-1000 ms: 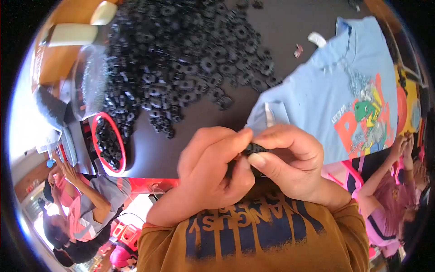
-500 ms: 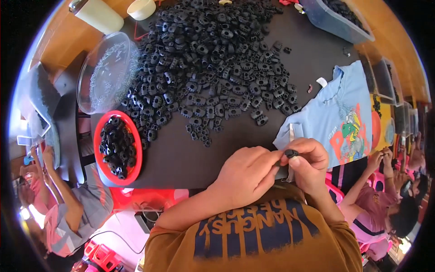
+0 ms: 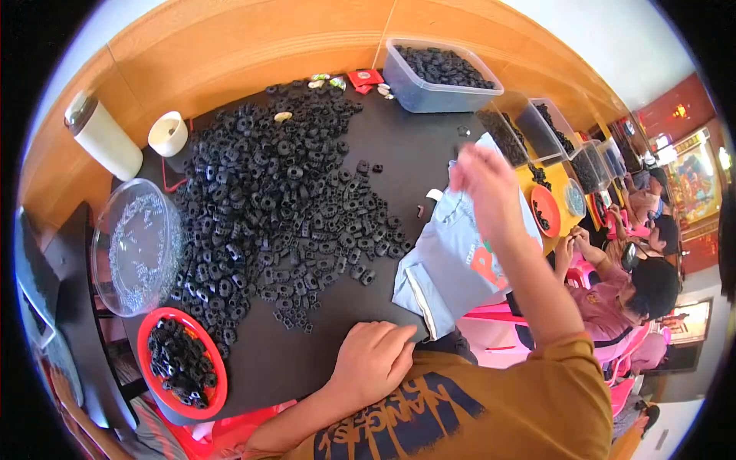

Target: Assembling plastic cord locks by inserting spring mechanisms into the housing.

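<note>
Left hand (image 3: 376, 360) curled at edge of dark table (image 3: 410, 165); right hand (image 3: 487, 182) blurry over light-blue cloth shirt (image 3: 454, 244). Can't tell either grip. Small black plastic parts (image 3: 253, 199) heaped beside shirt; shirt tug could scatter them.

The small parts (image 3: 261, 203) are coloured black and the table (image 3: 395, 165) dark grey. The plate (image 3: 221, 383) is rimmed in bright red, the light blue shirt (image 3: 451, 249) is printed with orange, and the brown top (image 3: 529, 399) is patterned in navy.
</note>
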### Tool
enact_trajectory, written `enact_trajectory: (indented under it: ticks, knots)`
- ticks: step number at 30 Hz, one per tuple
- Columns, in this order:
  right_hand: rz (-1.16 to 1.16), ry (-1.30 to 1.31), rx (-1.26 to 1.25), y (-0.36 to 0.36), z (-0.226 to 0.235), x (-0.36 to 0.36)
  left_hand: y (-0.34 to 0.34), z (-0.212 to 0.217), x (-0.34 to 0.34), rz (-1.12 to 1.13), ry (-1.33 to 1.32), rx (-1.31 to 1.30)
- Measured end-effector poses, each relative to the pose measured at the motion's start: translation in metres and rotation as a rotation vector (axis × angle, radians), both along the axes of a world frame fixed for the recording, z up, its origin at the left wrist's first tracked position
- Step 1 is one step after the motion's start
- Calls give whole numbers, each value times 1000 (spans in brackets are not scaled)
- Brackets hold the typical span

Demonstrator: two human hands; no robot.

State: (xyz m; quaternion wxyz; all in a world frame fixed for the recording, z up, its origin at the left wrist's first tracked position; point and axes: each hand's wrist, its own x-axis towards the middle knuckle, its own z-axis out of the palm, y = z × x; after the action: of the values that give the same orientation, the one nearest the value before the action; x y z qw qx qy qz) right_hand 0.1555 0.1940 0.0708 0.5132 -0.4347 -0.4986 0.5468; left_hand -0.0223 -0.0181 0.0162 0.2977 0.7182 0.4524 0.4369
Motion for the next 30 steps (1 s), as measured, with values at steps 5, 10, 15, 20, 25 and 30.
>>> enact_trajectory:
  ticks: [5, 10, 15, 20, 25, 30]
  knots:
    - [-107, -184, 206, 121, 38, 12, -1, 3, 5, 5, -16, 30]
    - [-192, -408, 218, 179, 28, 16, -1, -2, 4, 18, -2, -38]
    - [126, -470, 279, 94, 8, -7, 0, -6, 2, 75, -60, -33]
    - [406, -706, 540, -49, -33, -6, 2, -18, 4, 92, -70, -39]
    - [490, -888, 751, -88, -52, 5, 5, -20, 14, 66, 53, -39]
    - [553, -1085, 863, -70, -46, -18, -2, -23, 15, 84, 107, -14]
